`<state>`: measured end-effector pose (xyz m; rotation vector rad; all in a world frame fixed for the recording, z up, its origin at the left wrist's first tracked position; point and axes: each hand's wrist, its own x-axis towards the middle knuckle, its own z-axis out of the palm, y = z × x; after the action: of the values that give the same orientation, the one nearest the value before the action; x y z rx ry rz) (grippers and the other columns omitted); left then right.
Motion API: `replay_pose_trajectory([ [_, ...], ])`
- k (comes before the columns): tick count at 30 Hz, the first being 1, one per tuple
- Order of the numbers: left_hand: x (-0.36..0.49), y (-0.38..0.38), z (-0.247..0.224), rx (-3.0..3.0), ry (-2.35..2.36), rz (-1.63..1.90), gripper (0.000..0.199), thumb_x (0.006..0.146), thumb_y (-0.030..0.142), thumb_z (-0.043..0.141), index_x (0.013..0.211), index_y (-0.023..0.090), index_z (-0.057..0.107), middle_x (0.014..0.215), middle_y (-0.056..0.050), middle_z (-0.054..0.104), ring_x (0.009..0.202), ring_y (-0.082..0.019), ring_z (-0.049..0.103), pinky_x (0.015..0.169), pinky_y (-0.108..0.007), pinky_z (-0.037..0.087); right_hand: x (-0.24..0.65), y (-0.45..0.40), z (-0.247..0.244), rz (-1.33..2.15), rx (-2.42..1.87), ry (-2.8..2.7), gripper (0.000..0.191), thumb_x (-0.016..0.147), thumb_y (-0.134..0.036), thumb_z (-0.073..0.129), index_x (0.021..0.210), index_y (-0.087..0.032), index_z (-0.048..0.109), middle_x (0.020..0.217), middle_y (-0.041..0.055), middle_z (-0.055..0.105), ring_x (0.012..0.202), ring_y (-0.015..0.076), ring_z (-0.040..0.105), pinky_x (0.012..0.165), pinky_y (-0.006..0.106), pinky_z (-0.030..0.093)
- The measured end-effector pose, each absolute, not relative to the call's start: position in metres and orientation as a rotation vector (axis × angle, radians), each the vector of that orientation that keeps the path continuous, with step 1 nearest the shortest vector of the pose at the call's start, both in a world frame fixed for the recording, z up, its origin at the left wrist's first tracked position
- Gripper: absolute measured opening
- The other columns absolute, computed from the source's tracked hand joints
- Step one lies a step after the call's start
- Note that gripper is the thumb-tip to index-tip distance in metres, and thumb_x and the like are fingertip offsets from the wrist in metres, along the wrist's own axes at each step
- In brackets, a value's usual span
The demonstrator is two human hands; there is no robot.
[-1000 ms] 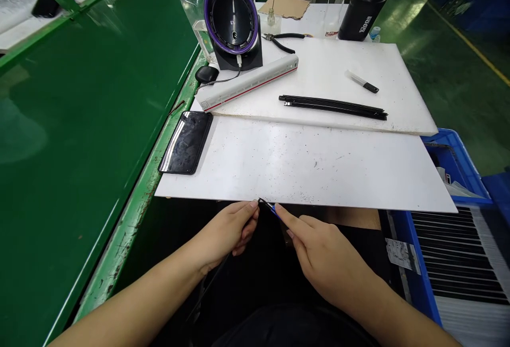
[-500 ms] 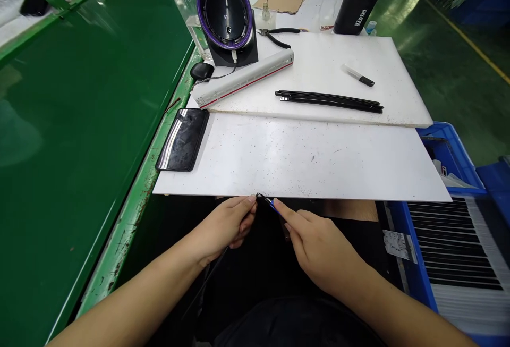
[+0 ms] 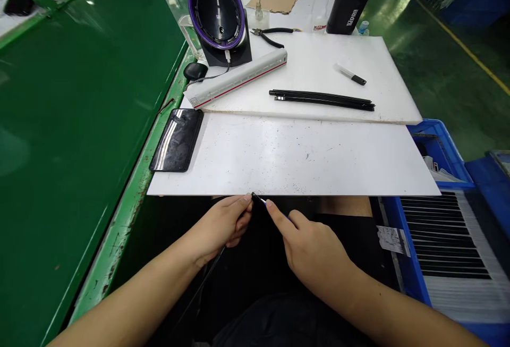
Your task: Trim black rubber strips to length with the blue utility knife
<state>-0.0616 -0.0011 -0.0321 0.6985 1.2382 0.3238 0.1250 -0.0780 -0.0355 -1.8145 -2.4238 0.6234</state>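
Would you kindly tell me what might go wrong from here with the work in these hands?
The slim tool in the right hand points toward the left hand, so a slip might nick it. The thin black strip trails below the left hand, so its loose length might snag or twist. Dark specks on the white board might cling to the strip.

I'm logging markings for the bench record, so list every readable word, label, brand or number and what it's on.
Black bottle: sideways white lettering; "OO" seems to show mid-word, the rest is unsure.
Paper label on the blue crate: too blurred to read.
Long white bar: print at its left end, too small.
Red-and-white label at the back: too small.
Nothing else reads clearly.
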Motion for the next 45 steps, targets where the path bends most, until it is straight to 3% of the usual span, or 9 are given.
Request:
replay_pose_trajectory([
  [7,-0.056,-0.005,-0.031,0.667,1.266,0.359,0.032,0.098,0.045,0.046,0.079,0.019,0.049,0.05,0.007,0.036,0.039,-0.005,0.024,0.033,-0.013,0.022,0.126,-0.075,-0.025,0.976,-1.784,-2.146,0.061,0.098,-0.011,0.037,0.157,-0.025,0.034,0.084,0.0046,0.06,0.062,0.0151,0.055,0.055,0.026,0.044],
  [12,-0.053,-0.007,-0.029,0.67,1.268,0.375,0.032,0.098,0.045,0.045,0.08,0.019,0.049,0.05,0.007,0.035,0.039,-0.005,0.023,0.033,-0.013,0.021,0.125,-0.077,-0.024,0.917,-1.812,-2.216,0.063,0.096,-0.01,0.039,0.158,-0.025,0.034,0.083,0.0043,0.061,0.057,0.0136,0.052,0.051,0.025,0.039],
  [20,-0.055,-0.004,-0.029,0.654,1.251,0.366,0.03,0.095,0.045,0.048,0.08,0.019,0.047,0.051,0.007,0.034,0.039,-0.005,0.022,0.034,-0.013,0.021,0.117,-0.081,-0.031,0.502,-1.86,-2.509,0.073,0.089,-0.007,0.044,0.158,-0.026,0.032,0.083,0.005,0.06,0.05,0.0141,0.052,0.043,0.028,0.021],
  [24,-0.059,-0.002,-0.03,0.671,1.251,0.344,0.031,0.094,0.047,0.049,0.08,0.019,0.047,0.052,0.007,0.034,0.04,-0.005,0.022,0.034,-0.013,0.021,0.122,-0.076,-0.03,0.711,-1.845,-2.329,0.064,0.095,-0.012,0.041,0.157,-0.026,0.036,0.084,0.0048,0.062,0.058,0.0158,0.057,0.048,0.027,0.035],
  [27,-0.061,0.0,-0.028,0.693,1.244,0.323,0.031,0.094,0.047,0.049,0.079,0.019,0.048,0.051,0.007,0.034,0.04,-0.005,0.022,0.034,-0.013,0.02,0.129,-0.071,-0.027,0.94,-1.756,-2.125,0.055,0.101,-0.016,0.037,0.155,-0.026,0.041,0.087,0.0038,0.065,0.069,0.016,0.061,0.063,0.028,0.047],
  [30,-0.062,0.001,-0.025,0.71,1.24,0.31,0.032,0.094,0.046,0.049,0.078,0.019,0.048,0.051,0.007,0.033,0.04,-0.005,0.021,0.034,-0.013,0.019,0.133,-0.068,-0.024,1.005,-1.719,-2.077,0.055,0.101,-0.016,0.038,0.154,-0.028,0.042,0.09,0.0044,0.066,0.075,0.0162,0.063,0.07,0.028,0.049],
  [35,-0.063,0.003,-0.025,0.72,1.238,0.29,0.032,0.094,0.046,0.05,0.078,0.018,0.049,0.051,0.007,0.034,0.04,-0.005,0.021,0.034,-0.013,0.02,0.134,-0.067,-0.022,0.947,-1.737,-2.163,0.057,0.099,-0.015,0.038,0.155,-0.03,0.04,0.087,0.0036,0.065,0.069,0.0152,0.061,0.063,0.026,0.046],
  [42,-0.068,0.004,-0.03,0.751,1.217,0.269,0.036,0.091,0.052,0.055,0.079,0.018,0.05,0.052,0.007,0.034,0.041,-0.004,0.021,0.035,-0.013,0.019,0.133,-0.069,-0.029,0.62,-1.782,-2.476,0.066,0.094,-0.012,0.04,0.157,-0.028,0.035,0.083,0.0046,0.063,0.053,0.0157,0.053,0.045,0.028,0.029],
  [45,-0.069,0.005,-0.029,0.77,1.209,0.255,0.037,0.091,0.052,0.054,0.078,0.018,0.049,0.052,0.007,0.034,0.042,-0.004,0.021,0.035,-0.013,0.019,0.136,-0.067,-0.027,0.76,-1.761,-2.344,0.061,0.097,-0.014,0.039,0.156,-0.028,0.038,0.086,0.0047,0.066,0.06,0.0166,0.059,0.051,0.028,0.04],
])
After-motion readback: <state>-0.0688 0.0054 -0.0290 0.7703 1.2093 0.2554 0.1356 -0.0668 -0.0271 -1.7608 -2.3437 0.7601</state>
